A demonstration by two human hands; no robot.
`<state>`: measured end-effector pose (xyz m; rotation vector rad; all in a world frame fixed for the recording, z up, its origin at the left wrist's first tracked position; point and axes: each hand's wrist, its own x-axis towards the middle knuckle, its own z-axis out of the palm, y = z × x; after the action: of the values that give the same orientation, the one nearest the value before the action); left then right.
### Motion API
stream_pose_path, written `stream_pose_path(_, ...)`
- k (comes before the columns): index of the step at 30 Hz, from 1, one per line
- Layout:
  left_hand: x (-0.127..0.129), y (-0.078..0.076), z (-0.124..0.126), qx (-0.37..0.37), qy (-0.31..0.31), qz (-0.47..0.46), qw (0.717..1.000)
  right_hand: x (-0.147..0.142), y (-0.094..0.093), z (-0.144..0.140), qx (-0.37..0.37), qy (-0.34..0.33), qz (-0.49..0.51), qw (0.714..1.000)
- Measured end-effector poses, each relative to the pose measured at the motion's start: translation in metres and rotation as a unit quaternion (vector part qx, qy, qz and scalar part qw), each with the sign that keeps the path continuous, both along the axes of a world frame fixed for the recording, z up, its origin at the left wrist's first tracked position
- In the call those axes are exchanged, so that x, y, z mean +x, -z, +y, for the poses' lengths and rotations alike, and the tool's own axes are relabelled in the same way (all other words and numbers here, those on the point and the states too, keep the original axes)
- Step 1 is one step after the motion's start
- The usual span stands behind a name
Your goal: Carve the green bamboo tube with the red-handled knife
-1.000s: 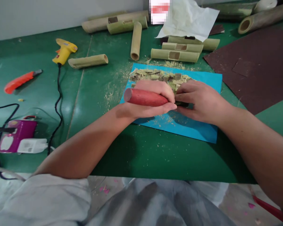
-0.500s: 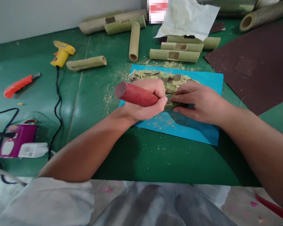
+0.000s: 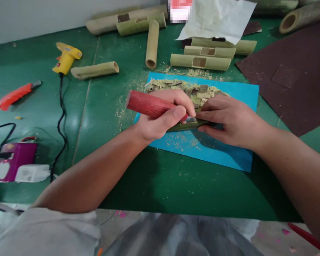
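- In the head view, the left hand (image 3: 158, 124) is wrapped around a thick, round red wooden handle (image 3: 152, 105); the right hand (image 3: 232, 119) grips a long green bamboo piece (image 3: 180, 127), thumb on its near side.
- The bamboo piece lies over a flat, bright blue board (image 3: 224, 156), running left to right beneath both hands.
- Since half a second ago, a short, shiny metal tip (image 3: 191, 120) has come into view beyond the left fingers, and more bamboo shows; the tool now appears to bear on the bamboo's upper side.
- The tip points right, near the right fingertips, so a slip that way looks risky.
- On the far side, a heap of pale bamboo chips (image 3: 160, 85) crowds the board; beyond lie pale green notched bamboo tubes (image 3: 214, 63).
- Nearer, the blue edge and a wide stretch of green bench (image 3: 138, 192) leave the forearms room.
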<state>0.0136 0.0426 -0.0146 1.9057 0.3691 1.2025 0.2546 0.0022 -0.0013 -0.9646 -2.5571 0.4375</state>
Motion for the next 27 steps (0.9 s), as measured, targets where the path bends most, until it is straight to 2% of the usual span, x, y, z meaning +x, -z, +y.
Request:
stream_pose_path(5, -0.003, -0.01, -0.006, -0.01, 0.011, 0.049, 0.999, -0.001, -0.003, -0.001, -0.014, 0.005, -0.004, 1.0)
stream_pose_path(9, -0.002, -0.016, -0.009, 0.001, 0.0, 0.045, 0.999, -0.002, -0.003, -0.001, -0.021, 0.005, -0.003, 1.0)
stream_pose_path(16, -0.003, -0.015, -0.007, 0.003, -0.01, 0.068, 0.998, -0.002, -0.002, -0.001, -0.027, 0.011, 0.001, 1.0)
stream_pose_path(20, -0.001, -0.014, -0.007, 0.028, -0.016, 0.04, 0.999, -0.002, -0.002, -0.002, -0.024, 0.019, 0.004, 1.0)
stream_pose_path(27, 0.0, -0.021, -0.011, 0.032, -0.002, 0.04, 0.999, -0.004, -0.003, -0.003, -0.026, 0.02, 0.013, 0.999)
